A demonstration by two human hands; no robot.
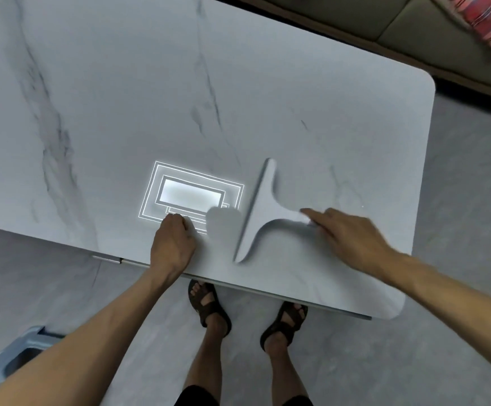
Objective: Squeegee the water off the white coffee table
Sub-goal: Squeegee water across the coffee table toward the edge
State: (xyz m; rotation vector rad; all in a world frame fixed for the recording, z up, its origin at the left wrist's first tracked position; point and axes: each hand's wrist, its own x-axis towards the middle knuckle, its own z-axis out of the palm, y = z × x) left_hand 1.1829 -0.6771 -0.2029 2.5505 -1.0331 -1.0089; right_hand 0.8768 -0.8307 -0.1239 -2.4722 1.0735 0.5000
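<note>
A white T-shaped squeegee (263, 210) lies flat on the white marble-patterned coffee table (150, 98), its long blade edge running from near front to back. My right hand (346, 234) rests on the handle end, fingers laid over it. My left hand (172, 244) sits as a loose fist on the tabletop near the front edge, left of the squeegee, holding nothing. Water on the surface is too faint to make out.
A bright ceiling-light reflection (191, 196) shows on the tabletop by my left hand. A sofa (414, 27) with a red patterned cloth (484, 22) stands behind the table. A blue bin (18, 356) sits on the floor at lower left. My sandalled feet (209, 303) stand under the front edge.
</note>
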